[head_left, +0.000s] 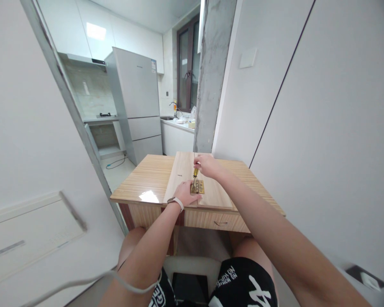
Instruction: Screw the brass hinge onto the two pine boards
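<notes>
The right hand (205, 165) has its fingers closed round the handle of a yellow screwdriver (196, 172), which stands tilted with its tip down at a brass hinge (201, 186). The hinge lies opened out across the seam between two pale boards, the left board (174, 187) and the right board (216, 194), towards their near end. The left hand (184, 194) rests on the left board, its fingertips at the left side of the hinge and its thumb by the near edge; whether it pinches anything I cannot tell. A watch (176, 202) sits on that wrist. On the left board, left of the screwdriver, lies a small screw (179, 175). Both boards lie on a wooden table (147, 170) with a drawer (222, 221) at the near side, and a fridge (139, 94) stands beyond, far left
</notes>
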`<state>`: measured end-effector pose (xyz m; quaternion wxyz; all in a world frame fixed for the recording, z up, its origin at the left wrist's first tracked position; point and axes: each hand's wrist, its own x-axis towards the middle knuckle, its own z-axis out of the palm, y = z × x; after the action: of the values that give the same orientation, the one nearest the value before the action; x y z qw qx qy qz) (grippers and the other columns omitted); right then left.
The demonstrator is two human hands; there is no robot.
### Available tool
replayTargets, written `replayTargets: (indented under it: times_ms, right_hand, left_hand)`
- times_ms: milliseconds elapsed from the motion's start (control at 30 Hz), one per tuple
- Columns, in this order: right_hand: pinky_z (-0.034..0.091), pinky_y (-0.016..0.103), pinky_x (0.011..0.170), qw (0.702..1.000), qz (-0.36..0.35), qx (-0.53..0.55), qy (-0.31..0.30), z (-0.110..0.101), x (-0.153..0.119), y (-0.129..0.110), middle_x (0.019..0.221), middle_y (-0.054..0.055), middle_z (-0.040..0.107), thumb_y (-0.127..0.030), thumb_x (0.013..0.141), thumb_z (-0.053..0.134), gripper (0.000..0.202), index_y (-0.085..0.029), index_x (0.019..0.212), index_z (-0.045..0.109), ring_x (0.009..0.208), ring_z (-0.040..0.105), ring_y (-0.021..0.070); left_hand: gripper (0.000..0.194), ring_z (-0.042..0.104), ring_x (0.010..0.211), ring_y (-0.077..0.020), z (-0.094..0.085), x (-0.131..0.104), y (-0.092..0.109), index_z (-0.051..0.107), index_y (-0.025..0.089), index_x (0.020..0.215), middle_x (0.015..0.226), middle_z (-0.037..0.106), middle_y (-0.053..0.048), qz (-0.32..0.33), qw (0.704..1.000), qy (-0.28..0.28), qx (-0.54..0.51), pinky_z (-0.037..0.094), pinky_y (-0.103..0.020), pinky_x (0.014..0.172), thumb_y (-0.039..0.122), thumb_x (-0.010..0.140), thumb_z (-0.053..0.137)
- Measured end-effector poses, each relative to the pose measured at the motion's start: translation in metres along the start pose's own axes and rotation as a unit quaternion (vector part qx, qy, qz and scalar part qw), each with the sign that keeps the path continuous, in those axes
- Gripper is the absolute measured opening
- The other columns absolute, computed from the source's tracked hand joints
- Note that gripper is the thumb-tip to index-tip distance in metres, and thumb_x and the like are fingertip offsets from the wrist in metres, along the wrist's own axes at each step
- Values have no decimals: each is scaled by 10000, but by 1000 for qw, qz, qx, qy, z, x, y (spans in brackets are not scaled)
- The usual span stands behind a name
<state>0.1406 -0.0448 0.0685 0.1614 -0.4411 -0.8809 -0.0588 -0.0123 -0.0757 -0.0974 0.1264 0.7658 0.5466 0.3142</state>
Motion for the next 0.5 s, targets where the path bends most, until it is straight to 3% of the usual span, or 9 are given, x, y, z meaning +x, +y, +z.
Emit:
replayTargets:
  times_ms: [300, 500]
  right_hand:
    - [447, 245, 827, 999, -23, 26, -4, 2, -3, -1, 1004, 57, 766, -36, 861, 579, 273, -190, 1007, 751, 928, 673, 172]
    - [445, 266, 861, 999, -24, 16, -17, -3, 0, -2, 1051, 74, 764, -143, 904, 626, 209, -204, 1057, 755, 986, 673, 197]
  left_hand:
    - [701, 638, 1137, -295, 3, 0, -3, 585, 226, 1282, 1196, 697, -107, 20, 1000, 7, 2, 496, -389, 967, 564, 713, 818]
    - [710, 633, 1154, -295, 2, -1, -2, 586, 232, 1292, 1225, 690, -105, 15, 1000, 9, 0, 492, -392, 990, 554, 708, 829]
